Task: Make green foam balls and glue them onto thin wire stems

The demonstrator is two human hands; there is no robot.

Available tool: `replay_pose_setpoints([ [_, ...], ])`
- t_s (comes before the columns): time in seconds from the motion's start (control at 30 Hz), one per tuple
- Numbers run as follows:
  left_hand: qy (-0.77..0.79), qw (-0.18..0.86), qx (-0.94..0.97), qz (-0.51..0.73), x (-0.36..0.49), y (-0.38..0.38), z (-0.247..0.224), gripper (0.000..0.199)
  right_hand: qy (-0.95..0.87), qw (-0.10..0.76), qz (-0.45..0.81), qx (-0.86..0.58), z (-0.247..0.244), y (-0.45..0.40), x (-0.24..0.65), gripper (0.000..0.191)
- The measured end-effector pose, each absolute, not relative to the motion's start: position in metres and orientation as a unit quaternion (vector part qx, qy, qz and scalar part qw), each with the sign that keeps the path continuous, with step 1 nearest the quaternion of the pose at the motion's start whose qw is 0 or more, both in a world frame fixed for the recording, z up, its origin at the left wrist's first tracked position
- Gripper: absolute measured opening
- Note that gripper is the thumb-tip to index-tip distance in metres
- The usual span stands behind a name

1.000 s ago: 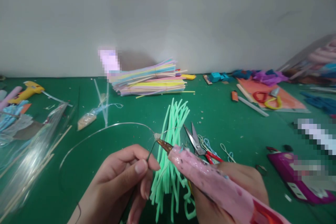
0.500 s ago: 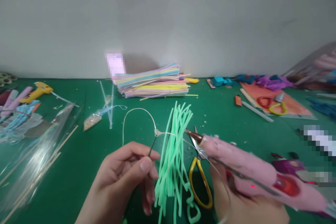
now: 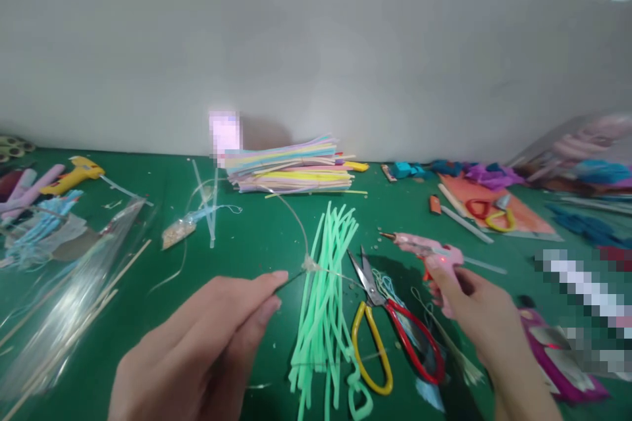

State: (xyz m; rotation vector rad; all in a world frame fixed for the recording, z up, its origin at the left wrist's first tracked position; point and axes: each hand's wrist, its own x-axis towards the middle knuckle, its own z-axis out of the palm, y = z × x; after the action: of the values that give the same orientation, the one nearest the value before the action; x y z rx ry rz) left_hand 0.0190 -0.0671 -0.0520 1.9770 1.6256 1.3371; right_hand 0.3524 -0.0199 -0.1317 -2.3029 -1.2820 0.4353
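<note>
My left hand [image 3: 212, 342] pinches a thin dark green stem [image 3: 291, 281] between thumb and fingertips. At the stem's tip a whitish blob of glue [image 3: 310, 264] joins a thin pale wire [image 3: 297, 220] that curves away to both sides. My right hand [image 3: 481, 316] is wrapped round the handle of a pink hot glue gun [image 3: 419, 245], its nozzle pointing left over the table. Between my hands lies a bundle of mint green pipe cleaners [image 3: 326, 309]. Right beside them, scissors with a yellow and a red handle [image 3: 372, 302] lie with blades apart.
Stacked pastel pipe cleaners [image 3: 296, 168] lie by the wall. A yellow glue gun [image 3: 76, 176] and clear plastic wrap [image 3: 89, 289] are at left. More scissors [image 3: 498, 217] rest on an orange sheet [image 3: 528, 214] at right; a purple packet [image 3: 563, 362] lies near my right arm.
The pink glue gun has moved away from the glue joint, to the right and down toward the table. My left hand has tilted the stem flatter. The view has shifted slightly upward.
</note>
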Motion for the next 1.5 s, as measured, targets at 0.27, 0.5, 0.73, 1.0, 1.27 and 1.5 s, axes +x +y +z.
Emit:
replay_pose_setpoints([
  [0.27, 0.537, 0.006, 0.719, 0.44, 0.014, -0.069, -0.067, 0.035, -0.528, 0.097, 0.029, -0.843, -0.135, 0.001, 0.344, 0.045],
  [0.5, 0.509, 0.026, 0.749, 0.423, 0.001, -0.063, -0.08, 0.032, -0.585, 0.282, 0.001, -0.76, -0.095, -0.032, 0.289, 0.036],
  [0.73, 0.511, 0.058, 0.736, 0.44, 0.012, -0.068, -0.075, 0.03, -0.512, 0.518, 0.482, -0.487, -0.083, -0.054, 0.207, 0.022],
  [1.0, 0.482, 0.108, 0.745, 0.449, 0.013, -0.066, -0.073, 0.024, -0.523, 0.503, 0.597, -0.342, -0.085, -0.03, 0.189, 0.035],
  [1.27, 0.479, 0.08, 0.761, 0.43, 0.013, -0.065, -0.075, 0.027, -0.521, 0.534, 0.588, -0.313, -0.092, -0.026, 0.188, 0.011],
  [1.5, 0.449, -0.004, 0.783, 0.431, 0.009, -0.059, -0.084, 0.024, -0.451, 0.594, 0.589, -0.311, -0.1, -0.02, 0.213, 0.008],
])
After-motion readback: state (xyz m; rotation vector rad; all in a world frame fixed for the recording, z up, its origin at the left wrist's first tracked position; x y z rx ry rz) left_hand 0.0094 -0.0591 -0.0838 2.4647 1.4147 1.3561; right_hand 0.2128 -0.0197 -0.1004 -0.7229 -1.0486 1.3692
